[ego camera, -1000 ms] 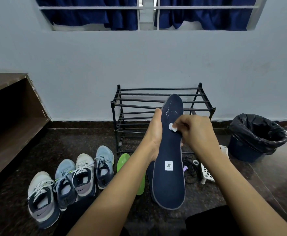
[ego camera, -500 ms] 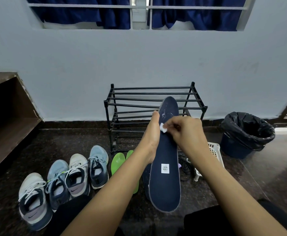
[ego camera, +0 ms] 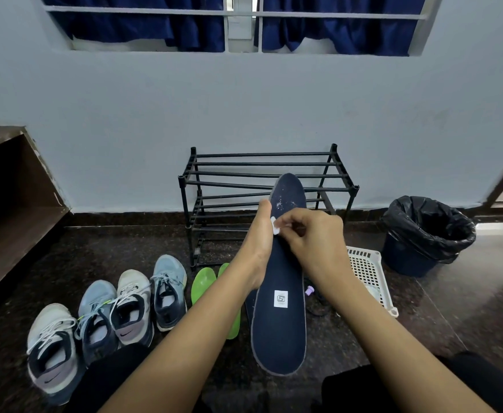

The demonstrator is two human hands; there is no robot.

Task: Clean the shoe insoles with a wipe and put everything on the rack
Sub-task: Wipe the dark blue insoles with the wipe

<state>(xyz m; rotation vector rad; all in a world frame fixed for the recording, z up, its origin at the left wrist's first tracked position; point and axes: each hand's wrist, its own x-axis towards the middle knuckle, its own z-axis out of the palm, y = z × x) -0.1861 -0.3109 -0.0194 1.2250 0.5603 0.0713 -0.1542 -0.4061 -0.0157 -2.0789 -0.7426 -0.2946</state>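
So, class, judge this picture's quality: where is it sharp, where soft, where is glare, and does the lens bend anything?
Head view: sharpest mid-frame, on the blue insole; head view: the nearest shoe at lower left looks smeared; head view: pale glare on the floor right of the bin; head view: the window bar bows, a wide-angle effect.

matt fabric insole (ego camera: 280, 323), glossy stone floor (ego camera: 482, 293)

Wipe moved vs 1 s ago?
Yes. The wipe, pinched by the right hand, has slid left across the insole to its left edge, judged against the rack behind.
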